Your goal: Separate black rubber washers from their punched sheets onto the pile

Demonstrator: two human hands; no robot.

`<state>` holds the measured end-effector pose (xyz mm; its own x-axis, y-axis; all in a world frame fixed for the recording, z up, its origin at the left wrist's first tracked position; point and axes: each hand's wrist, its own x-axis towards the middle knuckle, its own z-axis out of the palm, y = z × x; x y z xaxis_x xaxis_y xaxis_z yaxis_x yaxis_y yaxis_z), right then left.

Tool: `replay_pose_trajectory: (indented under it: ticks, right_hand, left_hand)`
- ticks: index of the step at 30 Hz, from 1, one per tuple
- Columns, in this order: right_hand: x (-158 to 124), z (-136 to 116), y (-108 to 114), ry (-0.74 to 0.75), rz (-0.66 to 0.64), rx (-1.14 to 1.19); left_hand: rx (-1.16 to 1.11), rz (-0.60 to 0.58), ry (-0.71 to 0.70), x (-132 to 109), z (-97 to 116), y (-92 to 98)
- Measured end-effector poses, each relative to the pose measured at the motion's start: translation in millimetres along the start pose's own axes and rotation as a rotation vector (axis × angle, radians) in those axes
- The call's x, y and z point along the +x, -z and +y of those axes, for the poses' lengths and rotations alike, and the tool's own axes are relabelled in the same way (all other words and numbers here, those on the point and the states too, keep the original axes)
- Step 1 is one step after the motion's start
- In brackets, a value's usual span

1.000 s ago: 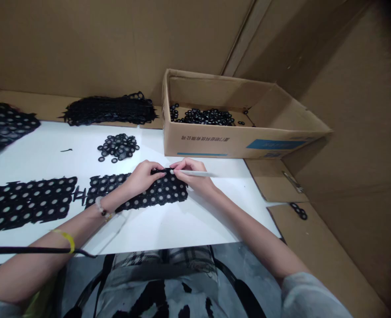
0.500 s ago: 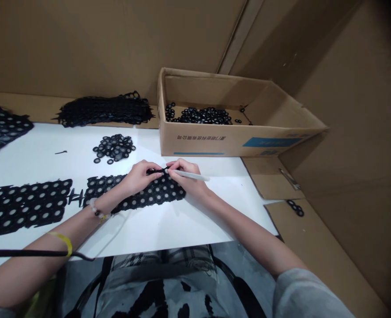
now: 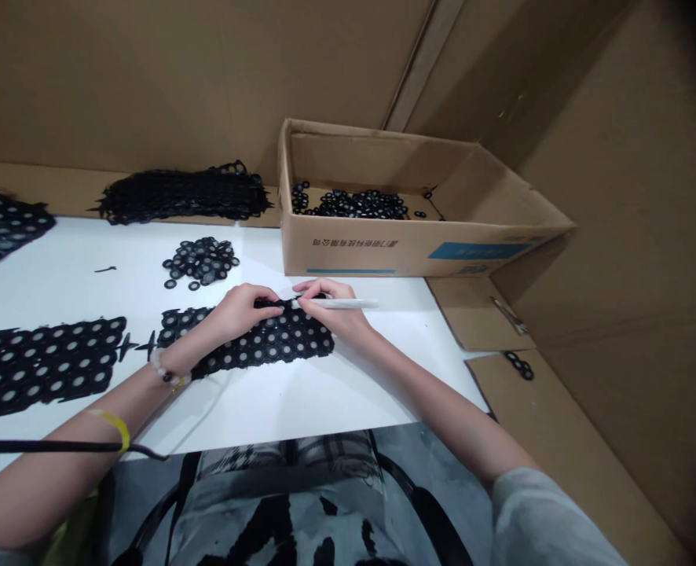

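Note:
A black sheet of linked rings with pale round centres (image 3: 292,339) lies on the white tabletop under both hands. My left hand (image 3: 243,310) is closed at the sheet's far edge, thumb and fingers pinching it there. My right hand (image 3: 339,314) grips a slim white pen-like tool (image 3: 348,303) near its tip. The tool lies almost level, its tip at the sheet's far edge, close to my left fingertips. What exactly the tip touches is too small to make out.
A similar black sheet (image 3: 47,362) lies left. Loose black rings (image 3: 200,262) are heaped behind my left hand. A cardboard box (image 3: 360,245) with more rings stands behind my right hand. A stack of black strips (image 3: 183,195) lies along the back; a black cable (image 3: 47,447) crosses near my left forearm.
The white tool has swung from sloping down to the right to nearly level. The sheet under my hands has shifted slightly to the right; both hands stay at its far edge.

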<state>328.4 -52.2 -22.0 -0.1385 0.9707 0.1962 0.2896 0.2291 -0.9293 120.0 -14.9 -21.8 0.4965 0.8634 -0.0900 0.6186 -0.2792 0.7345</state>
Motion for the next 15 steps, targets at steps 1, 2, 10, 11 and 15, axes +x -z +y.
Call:
replay_pose_trajectory:
  ticks: [1, 2, 10, 11, 15]
  right_hand:
    - [-1, 0, -1, -0.008, -0.013, -0.008]
    - [-1, 1, -3, -0.020, -0.017, -0.011]
    - [-3, 4, -6, -0.047, -0.015, -0.015]
    - [-4, 4, -8, -0.046, -0.013, -0.035]
    - [-6, 5, -14, -0.021, -0.012, -0.123]
  left_hand:
    - [-0.017, 0.001, 0.002, 0, 1, -0.6]
    - [-0.030, 0.008, 0.001, -1, 2, -1.1]
    - [-0.006, 0.141, -0.018, -3, 2, -9.1]
    - [0.005, 0.163, 0.008, -4, 1, -11.2]
    - [-0.004, 0.196, 0.100, -5, 0, -17.3]
